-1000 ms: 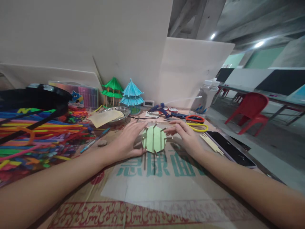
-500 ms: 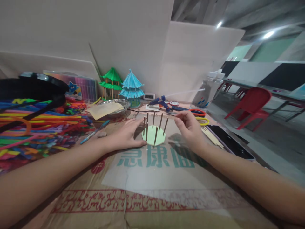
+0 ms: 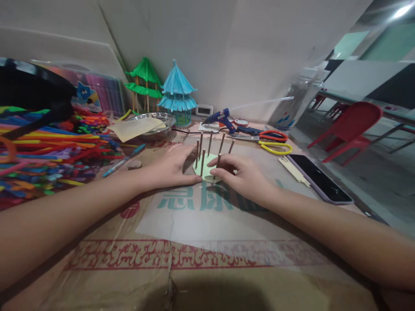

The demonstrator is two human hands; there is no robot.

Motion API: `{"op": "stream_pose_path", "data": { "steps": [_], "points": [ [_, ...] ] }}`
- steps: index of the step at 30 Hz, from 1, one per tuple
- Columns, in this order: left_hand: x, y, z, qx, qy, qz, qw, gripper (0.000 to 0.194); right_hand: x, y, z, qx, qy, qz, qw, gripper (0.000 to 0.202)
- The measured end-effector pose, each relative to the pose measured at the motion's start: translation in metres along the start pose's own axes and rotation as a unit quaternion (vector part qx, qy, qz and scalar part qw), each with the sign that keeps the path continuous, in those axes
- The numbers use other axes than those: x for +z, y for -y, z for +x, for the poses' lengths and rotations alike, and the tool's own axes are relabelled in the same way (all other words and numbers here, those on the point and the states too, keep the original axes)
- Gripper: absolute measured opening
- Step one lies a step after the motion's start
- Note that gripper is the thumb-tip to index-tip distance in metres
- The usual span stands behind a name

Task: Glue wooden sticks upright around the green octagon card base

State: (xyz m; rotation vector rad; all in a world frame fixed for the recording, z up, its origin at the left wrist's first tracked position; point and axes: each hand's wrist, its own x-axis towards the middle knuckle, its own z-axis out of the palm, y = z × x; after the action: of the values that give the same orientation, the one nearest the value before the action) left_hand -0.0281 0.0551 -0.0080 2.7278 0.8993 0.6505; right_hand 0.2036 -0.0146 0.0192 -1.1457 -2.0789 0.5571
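Observation:
A pale green, many-sided base (image 3: 205,170) lies flat on a translucent sheet, with several thin brown sticks (image 3: 202,163) standing up from it. My left hand (image 3: 177,166) rests at the base's left side, fingers and thumb apart, its thumb tip by the front edge. From the right, my right hand (image 3: 241,172) has closed its thumb and forefinger about the front right stick (image 3: 219,160). Those fingers hide that stick's lower part and the base's right side.
Behind are blue (image 3: 177,93) and green (image 3: 145,82) model pavilions, a metal dish (image 3: 167,122), a glue gun (image 3: 222,119) and scissors (image 3: 275,142). Pale sticks (image 3: 293,171) and a phone (image 3: 319,178) lie right. Pipe cleaners (image 3: 65,147) and a pen (image 3: 123,160) lie left.
My right hand has moved left and in to the front right stick, where its fingers have closed. The left hand stays beside the base. The camera view has tilted down a little.

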Motion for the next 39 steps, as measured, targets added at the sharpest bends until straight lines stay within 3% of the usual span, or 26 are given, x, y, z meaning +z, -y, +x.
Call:
{"op": "stream_pose_path", "data": {
  "steps": [18,34,39],
  "points": [
    [0.000,-0.001,0.001,-0.006,0.013,0.008,1.000,0.070,0.002,-0.004,0.004,-0.005,0.006,-0.018,1.000,0.017],
    [0.000,-0.003,0.001,-0.008,0.007,0.001,1.000,0.063,0.004,-0.009,0.001,0.045,-0.005,0.028,0.999,0.013],
    [-0.003,-0.007,0.002,-0.009,0.009,-0.017,1.000,0.064,0.001,-0.008,-0.006,0.004,-0.032,0.068,0.997,0.048]
  ]
}}
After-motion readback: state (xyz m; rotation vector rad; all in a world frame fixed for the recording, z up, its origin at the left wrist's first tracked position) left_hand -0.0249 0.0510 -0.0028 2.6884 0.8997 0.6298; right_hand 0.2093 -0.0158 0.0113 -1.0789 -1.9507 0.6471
